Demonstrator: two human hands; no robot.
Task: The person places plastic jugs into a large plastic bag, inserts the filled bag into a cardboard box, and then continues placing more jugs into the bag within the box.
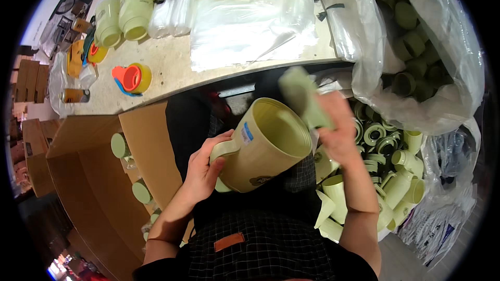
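Note:
A large pale green jug [234, 169] is tilted over my lap, its wide round mouth facing up and to the right. My left hand [204, 165] is closed round its side handle. A small blue label [247, 132] sticks to the wall near the rim, and a dark round mark shows lower down. Just right of the mouth, my right hand [337, 125] grips a pale green piece [299, 91]. Motion smears that piece, so I cannot tell its exact kind; it looks cup-like. Its lower end is close to the jug's rim.
An open cardboard box [94, 177] with pale green parts stands at left. Clear plastic bags [234, 31], green vessels [136, 18] and a tape roll [136, 78] lie on the table [166, 73]. At right are a heap of green parts [398, 187] and a plastic-lined container [367, 67] of cups.

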